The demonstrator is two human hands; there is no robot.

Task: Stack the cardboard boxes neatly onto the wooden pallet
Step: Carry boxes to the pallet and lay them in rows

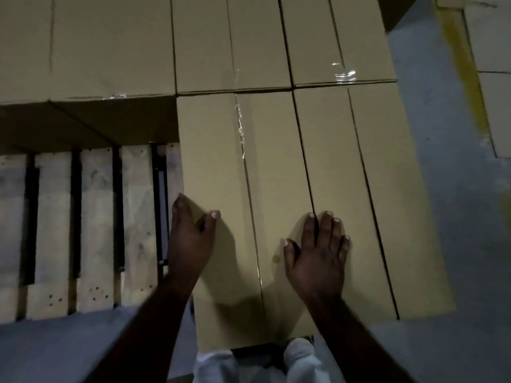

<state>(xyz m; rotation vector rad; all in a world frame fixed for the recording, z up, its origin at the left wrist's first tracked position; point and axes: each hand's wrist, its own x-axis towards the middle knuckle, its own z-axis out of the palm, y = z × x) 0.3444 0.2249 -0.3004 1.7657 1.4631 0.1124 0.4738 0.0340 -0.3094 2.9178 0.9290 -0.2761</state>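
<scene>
Now we see both hands lying on the cardboard boxes at the near right part of the wooden pallet (96, 217). The left hand (190, 239) is at the left edge of the near left box (215, 150). Its thumb is spread on the top face, and its fingers (179, 201) look straight, laid along the left wall of the box rather than curled around it. The right hand (318, 261) rests flat on top with the fingers apart and stretched, and it covers the dark gap between this box and the near right box (392, 217), so it touches both.

A shiny strip of tape (242, 134) runs along the middle seam of the near left box. Behind these two boxes, touching their far ends, stand two more boxes (257, 42) at the same height. Far left stands a wider box (110, 45), and its near wall is in shadow. Near left, the pale slats of the pallet lie bare, with dark gaps between them.

On the right is the grey floor (456, 217) with a worn yellow line (464, 78), and at the far right edge some more cardboard (495, 106).
</scene>
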